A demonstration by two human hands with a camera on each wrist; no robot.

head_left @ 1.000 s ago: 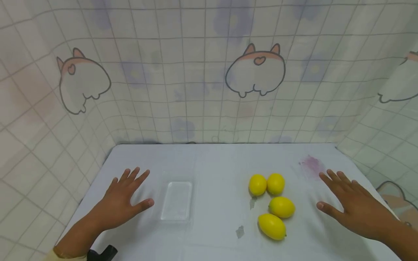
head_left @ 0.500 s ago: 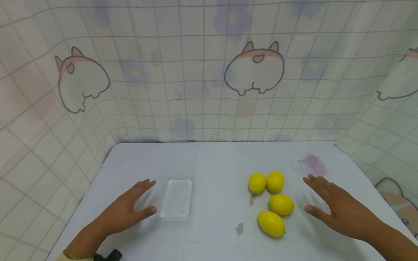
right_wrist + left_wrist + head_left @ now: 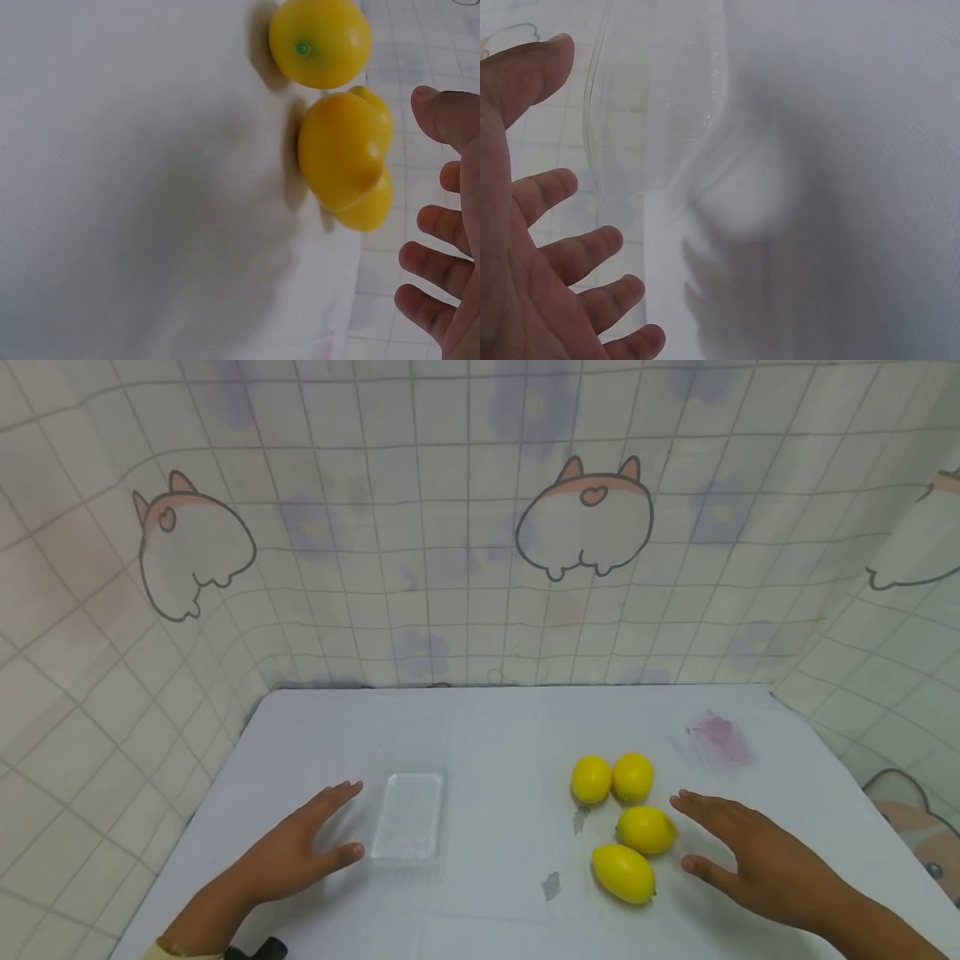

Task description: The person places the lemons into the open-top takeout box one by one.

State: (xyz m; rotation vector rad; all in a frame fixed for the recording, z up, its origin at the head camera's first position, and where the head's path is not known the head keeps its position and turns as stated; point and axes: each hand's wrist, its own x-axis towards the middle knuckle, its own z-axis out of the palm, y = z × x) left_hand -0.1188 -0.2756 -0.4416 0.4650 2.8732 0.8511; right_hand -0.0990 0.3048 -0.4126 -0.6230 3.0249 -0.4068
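Note:
My left hand [image 3: 296, 852] hovers just left of a clear plastic box [image 3: 407, 817], thumb and fingers spread apart and nothing held. In the left wrist view the box's transparent wall [image 3: 656, 97] stands beyond the fingers [image 3: 592, 255]. Several yellow lemons lie right of the middle of the table. My right hand [image 3: 765, 860] is over the table beside them, its fingers extended toward the nearest lemon [image 3: 647, 830] without touching it. Another lemon [image 3: 624, 874] lies in front, and two more sit behind, a left one [image 3: 592, 779] and a right one [image 3: 633, 777].
A white cover lies over the table [image 3: 495, 893], with grey patches [image 3: 551, 886] and a pink stain [image 3: 720, 737] on it. A tiled-pattern curtain [image 3: 465, 527] printed with cartoon animals encloses the back and sides.
My right hand has moved left and nearer the lemons. The left hand has shifted slightly right and lower, toward the plastic box. Lemons and box stay where they were.

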